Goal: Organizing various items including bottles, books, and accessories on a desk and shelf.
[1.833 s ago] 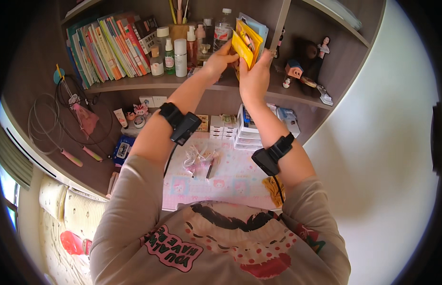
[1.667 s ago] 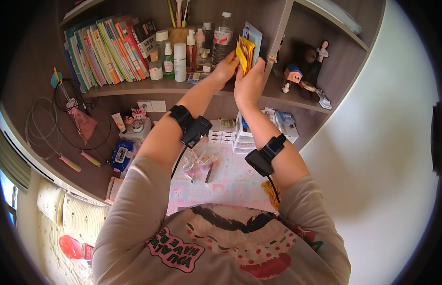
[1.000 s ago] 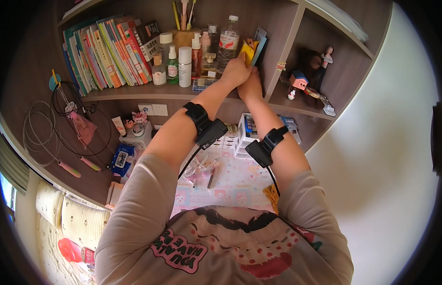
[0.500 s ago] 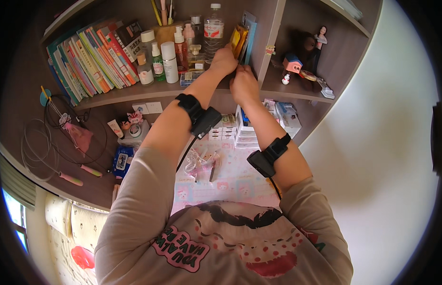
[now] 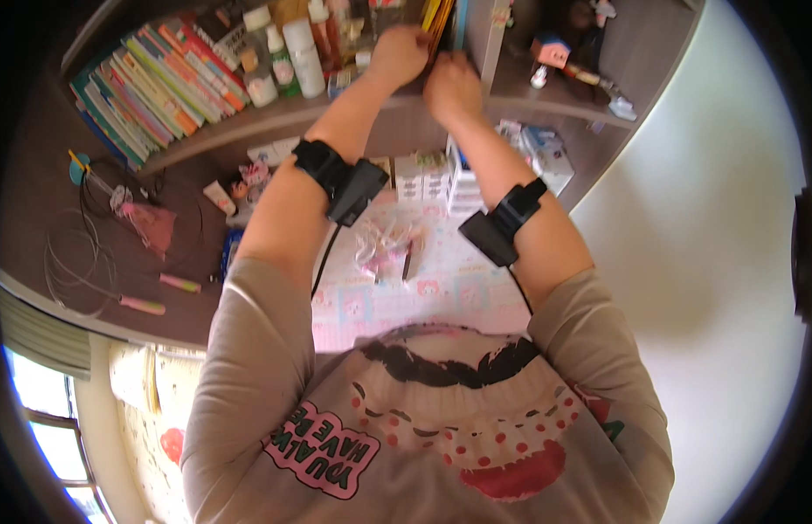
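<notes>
1. Since the earliest frame: yellow packets (image 5: 437,16) moved from up between both hands to a slot in the shelf (image 5: 240,124); both hands lower against them, right hand off the packet face. View tilts further down, so shelf sits higher and packet tops get cut off.
2. Left hand (image 5: 401,54): fingers bent, tips at left edge of packets. Touching or just beside; pinch or not, cannot tell.
3. Right hand (image 5: 454,87): fingers curled, just below packets, right of left hand. Tips unclear, cannot tell if gripping.
4. Packets: roughly upright, directly beyond the hands, bases hidden. Blue card (image 5: 461,24) stands just right of them, beyond right hand.
5. Left of left hand: small blue box (image 5: 339,83), white bottle (image 5: 304,59), green spray bottle (image 5: 282,63); farther left, leaning row of books (image 5: 161,87).
6. Right of right hand, past the divider (image 5: 490,48): little house figurine (image 5: 552,52), snowman figurine (image 5: 539,77) below it.
7. Below hands: white drawer unit (image 5: 465,185) near right forearm; clear plastic bag (image 5: 381,249) on the patterned desk (image 5: 336,301), between forearms.
</notes>
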The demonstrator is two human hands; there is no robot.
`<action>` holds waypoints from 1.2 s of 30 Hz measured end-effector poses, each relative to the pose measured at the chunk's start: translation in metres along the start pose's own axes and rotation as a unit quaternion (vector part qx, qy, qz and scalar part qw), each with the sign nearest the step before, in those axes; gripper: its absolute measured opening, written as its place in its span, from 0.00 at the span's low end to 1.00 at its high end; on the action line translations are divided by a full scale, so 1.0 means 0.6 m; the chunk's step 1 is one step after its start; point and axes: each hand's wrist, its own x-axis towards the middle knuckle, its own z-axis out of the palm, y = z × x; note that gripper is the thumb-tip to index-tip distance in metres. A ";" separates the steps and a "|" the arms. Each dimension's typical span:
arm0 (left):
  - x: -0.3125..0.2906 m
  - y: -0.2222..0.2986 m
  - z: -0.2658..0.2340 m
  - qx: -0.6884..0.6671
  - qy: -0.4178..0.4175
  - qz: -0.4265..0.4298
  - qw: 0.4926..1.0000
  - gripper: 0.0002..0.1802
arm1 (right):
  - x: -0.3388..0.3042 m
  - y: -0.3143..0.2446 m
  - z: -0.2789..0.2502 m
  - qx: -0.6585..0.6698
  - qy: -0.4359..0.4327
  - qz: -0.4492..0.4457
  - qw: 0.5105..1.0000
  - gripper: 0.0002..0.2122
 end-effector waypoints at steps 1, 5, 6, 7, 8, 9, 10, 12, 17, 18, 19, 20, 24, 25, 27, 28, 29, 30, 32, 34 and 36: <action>-0.001 0.020 -0.013 -0.009 0.008 0.026 1.000 0.11 | -0.001 0.012 0.004 -0.011 0.003 -0.017 1.000 0.08; -0.037 0.104 -0.072 -0.084 0.021 0.012 0.996 0.11 | 0.009 0.060 0.011 -0.066 0.002 -0.028 0.997 0.08; -0.053 0.120 -0.089 -0.170 -0.003 0.003 0.985 0.10 | 0.009 0.066 0.018 -0.063 0.053 -0.031 0.996 0.07; -0.078 0.117 -0.103 -0.249 -0.019 -0.013 0.968 0.09 | 0.002 0.034 0.004 0.070 0.034 0.040 0.996 0.07; -0.104 0.105 -0.110 -0.243 -0.019 -0.026 0.970 0.09 | -0.007 0.009 -0.020 0.079 0.023 0.039 0.996 0.07; -0.131 0.091 -0.115 -0.347 -0.071 -0.081 0.931 0.08 | -0.014 -0.010 -0.049 0.135 0.001 -0.015 0.991 0.07; -0.155 0.082 -0.113 -0.450 -0.123 -0.131 0.875 0.08 | -0.021 -0.013 -0.064 0.187 -0.016 -0.066 0.980 0.06; -0.210 0.089 -0.108 -0.447 -0.149 -0.153 0.868 0.10 | -0.035 0.005 -0.065 0.180 0.022 -0.107 0.978 0.05; -0.376 0.030 -0.081 -0.411 -0.199 -0.354 0.816 0.11 | -0.132 0.037 -0.061 0.332 -0.007 -0.123 0.935 0.08; -0.414 0.007 -0.063 -0.387 -0.213 -0.405 0.800 0.11 | -0.161 0.053 -0.054 0.287 -0.008 -0.183 0.940 0.08; -0.467 -0.033 -0.046 -0.339 -0.239 -0.449 0.791 0.11 | -0.195 0.062 -0.046 0.287 -0.010 -0.181 0.941 0.08; -0.521 -0.072 -0.026 -0.291 -0.264 -0.490 0.778 0.13 | -0.233 0.072 -0.040 0.285 -0.072 -0.142 0.945 0.08; -0.673 -0.141 0.028 -0.107 -0.339 -0.523 0.775 0.18 | -0.381 0.141 -0.010 0.309 -0.317 0.067 0.894 0.07; -0.697 -0.150 0.040 -0.011 -0.362 -0.473 0.803 0.20 | -0.421 0.167 0.001 0.322 -0.363 0.111 0.867 0.08; -0.723 -0.143 0.065 -0.033 -0.344 -0.434 0.832 0.21 | -0.498 0.217 0.007 0.313 -0.419 0.142 0.841 0.08; -0.735 -0.144 0.073 -0.050 -0.317 -0.399 0.859 0.22 | -0.523 0.226 0.002 0.311 -0.419 0.146 0.840 0.08; -0.745 -0.144 0.083 -0.047 -0.317 -0.385 0.865 0.23 | -0.546 0.230 -0.006 0.334 -0.468 0.196 0.795 0.08; -0.753 -0.147 0.092 -0.049 -0.319 -0.386 0.864 0.23 | -0.567 0.231 -0.011 0.354 -0.513 0.245 0.743 0.08; -0.757 -0.139 0.117 0.046 -0.331 -0.306 0.892 0.24 | -0.608 0.239 -0.018 0.342 -0.521 0.266 0.735 0.08; -0.760 -0.130 0.134 0.081 -0.353 -0.314 0.878 0.24 | -0.630 0.240 -0.029 0.332 -0.531 0.283 0.727 0.08; -0.762 -0.129 0.144 0.117 -0.371 -0.324 0.862 0.25 | -0.640 0.234 -0.038 0.321 -0.534 0.318 0.714 0.09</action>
